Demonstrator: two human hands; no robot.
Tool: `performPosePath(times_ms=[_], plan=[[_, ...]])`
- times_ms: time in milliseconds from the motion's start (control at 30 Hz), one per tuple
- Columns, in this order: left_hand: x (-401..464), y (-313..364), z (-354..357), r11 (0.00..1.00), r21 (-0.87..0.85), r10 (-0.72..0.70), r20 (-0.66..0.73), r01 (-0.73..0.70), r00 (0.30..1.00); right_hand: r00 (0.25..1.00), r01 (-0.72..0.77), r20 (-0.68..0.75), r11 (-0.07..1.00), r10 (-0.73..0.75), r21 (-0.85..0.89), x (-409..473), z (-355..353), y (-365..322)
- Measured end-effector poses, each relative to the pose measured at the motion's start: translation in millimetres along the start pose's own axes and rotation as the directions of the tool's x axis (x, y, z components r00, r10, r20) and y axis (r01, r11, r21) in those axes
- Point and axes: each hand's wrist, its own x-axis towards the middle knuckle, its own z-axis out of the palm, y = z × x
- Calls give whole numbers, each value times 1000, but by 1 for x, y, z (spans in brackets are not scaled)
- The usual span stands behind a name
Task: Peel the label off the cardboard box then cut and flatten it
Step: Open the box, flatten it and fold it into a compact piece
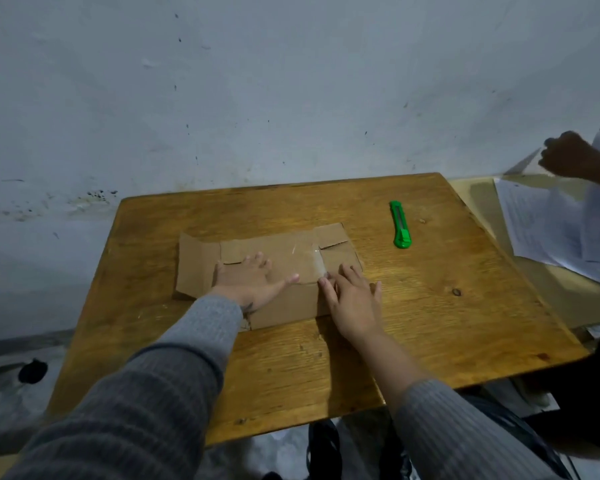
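A brown cardboard box [274,252] lies collapsed flat on the wooden table [430,306], its flaps spread to the left and right. A strip of clear tape [314,259] shines on its top near the right flap. My left hand [253,280] rests palm down on the box's left half, fingers spread. My right hand [352,299] lies palm down over the box's right near corner, its fingertips at the tape's lower end. A green utility knife [400,225] lies on the table to the right of the box, apart from both hands.
A pale wall stands close behind the table. At the right, white printed papers [548,226] lie on a second surface, and another person's hand [568,154] hovers above them. A dark round object [32,370] sits on the floor at the left.
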Motion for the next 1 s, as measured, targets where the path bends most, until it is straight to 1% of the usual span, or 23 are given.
performPosePath(times_ms=[100,200,300,367,467,500,567,633,700,733,767,833,933,1000], plan=[[0,1,22,1000,-6,7,-135,-8,991,998,-62,-3,995,62,-79,9,5,-2],[1,2,41,1000,17,25,-259,-21,965,984,-178,-49,973,172,-147,18,8,3],[3,5,52,999,38,25,-327,-13,945,972,-230,-76,969,224,-92,26,7,16],[8,7,56,999,32,8,-345,3,938,973,-217,-92,976,214,-25,32,4,30],[19,11,56,1000,7,-22,-370,27,929,978,-196,-79,980,193,-26,40,-3,47],[23,13,55,999,-4,-35,-376,36,926,982,-177,-71,984,176,1,43,-4,51],[31,18,54,998,-29,-62,-389,54,919,987,-137,-69,982,147,133,51,-5,54],[37,24,53,996,-59,-87,-397,69,914,989,-106,-69,942,135,317,64,-6,53],[44,28,50,994,-75,-104,-394,81,913,990,-79,-61,848,130,524,75,-10,49],[47,30,48,994,-77,-105,-390,81,915,990,-66,-58,795,126,603,78,-12,46],[51,31,46,994,-75,-102,-389,79,915,992,-48,-58,762,111,646,79,-14,42],[60,33,41,996,-63,-89,-393,70,915,996,9,-73,751,53,660,77,-17,33],[71,36,36,996,-50,-84,-392,70,916,994,89,-107,815,-34,573,70,-13,25],[74,36,36,996,-47,-84,-399,71,913,991,129,-94,845,-93,519,65,-9,23]])
